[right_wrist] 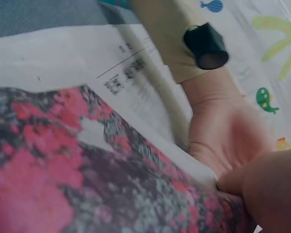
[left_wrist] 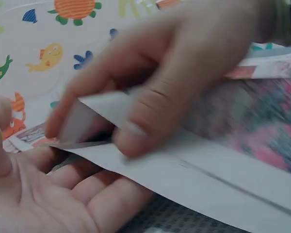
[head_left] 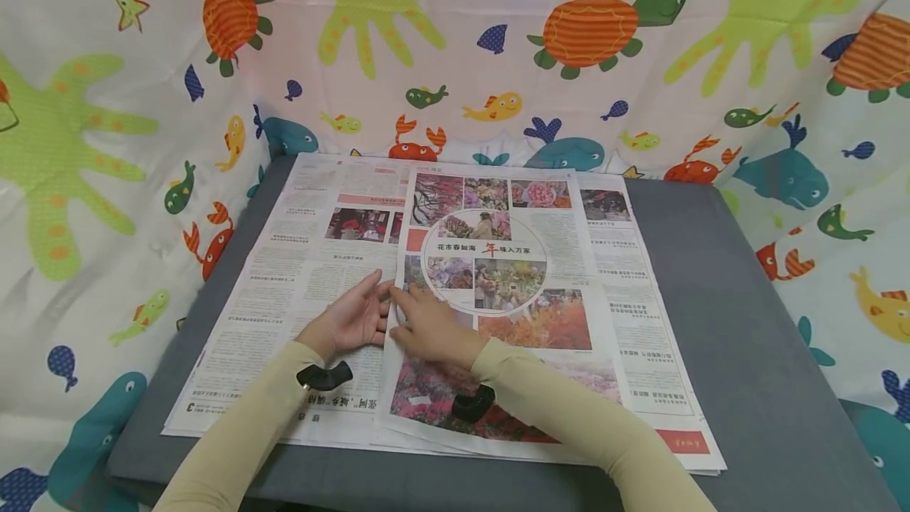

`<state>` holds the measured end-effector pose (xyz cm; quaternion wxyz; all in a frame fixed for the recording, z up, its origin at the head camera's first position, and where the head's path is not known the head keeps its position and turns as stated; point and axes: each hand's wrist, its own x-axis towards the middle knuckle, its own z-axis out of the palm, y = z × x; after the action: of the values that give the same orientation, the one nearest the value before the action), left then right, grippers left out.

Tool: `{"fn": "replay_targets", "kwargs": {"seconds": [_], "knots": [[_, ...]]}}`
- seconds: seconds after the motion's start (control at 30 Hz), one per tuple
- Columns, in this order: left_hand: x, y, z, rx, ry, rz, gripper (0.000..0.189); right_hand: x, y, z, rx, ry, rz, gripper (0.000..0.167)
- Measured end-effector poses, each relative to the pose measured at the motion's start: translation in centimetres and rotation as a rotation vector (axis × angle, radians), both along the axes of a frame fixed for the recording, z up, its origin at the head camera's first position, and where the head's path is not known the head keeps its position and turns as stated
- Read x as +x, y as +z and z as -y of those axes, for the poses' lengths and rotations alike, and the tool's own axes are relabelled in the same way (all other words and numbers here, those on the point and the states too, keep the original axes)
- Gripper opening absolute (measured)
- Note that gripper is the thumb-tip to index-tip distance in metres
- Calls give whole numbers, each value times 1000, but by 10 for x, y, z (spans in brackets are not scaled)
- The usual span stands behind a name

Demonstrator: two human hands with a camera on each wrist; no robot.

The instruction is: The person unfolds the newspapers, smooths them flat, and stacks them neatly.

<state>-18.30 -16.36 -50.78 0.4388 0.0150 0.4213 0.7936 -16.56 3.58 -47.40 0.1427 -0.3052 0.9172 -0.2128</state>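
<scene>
A newspaper sheet (head_left: 569,251), folded narrow with colour flower photos, lies on a larger spread newspaper (head_left: 266,291). My right hand (head_left: 437,330) is at the left edge of the folded sheet, and in the left wrist view its thumb and fingers pinch that edge, where the layers part slightly. Palm up, my left hand (head_left: 351,321) has its fingers loosely bent under the same edge, seen from close by in the left wrist view. The left fingertips are hidden beneath the paper.
Both papers lie on a dark grey table (head_left: 746,338), whose surface shows along the right side and front. A white curtain (head_left: 455,133) printed with sea animals hangs behind and at both sides. Black wrist mounts (head_left: 472,404) sit on the sleeves.
</scene>
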Motion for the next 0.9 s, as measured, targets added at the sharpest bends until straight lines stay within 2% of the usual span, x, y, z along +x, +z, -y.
{"fn": "replay_targets", "kwargs": {"seconds": [0.1, 0.2, 0.33, 0.47, 0.57, 0.7, 0.8, 0.9], "knots": [[3, 0, -6, -23, 52, -14, 61, -6, 9, -6, -102, -17, 7, 60], [5, 0, -12, -81, 129, -36, 54, -12, 19, -13, -186, -106, 72, 55], [4, -1, -22, -255, 206, -133, 65, -21, 34, -24, -252, -232, 161, 57], [-1, 4, -22, -416, 225, -230, 73, -31, 54, -42, -322, -327, 221, 63], [-7, 11, -9, -490, 220, -277, 75, -38, 80, -64, -391, -406, 241, 66], [-12, 23, 23, -581, 211, -309, 76, -47, 123, -104, -494, -491, 275, 67], [-13, 30, 52, -634, 216, -328, 77, -49, 152, -139, -592, -539, 354, 67], [-13, 33, 79, -693, 215, -346, 77, -47, 173, -177, -655, -582, 420, 65]]}}
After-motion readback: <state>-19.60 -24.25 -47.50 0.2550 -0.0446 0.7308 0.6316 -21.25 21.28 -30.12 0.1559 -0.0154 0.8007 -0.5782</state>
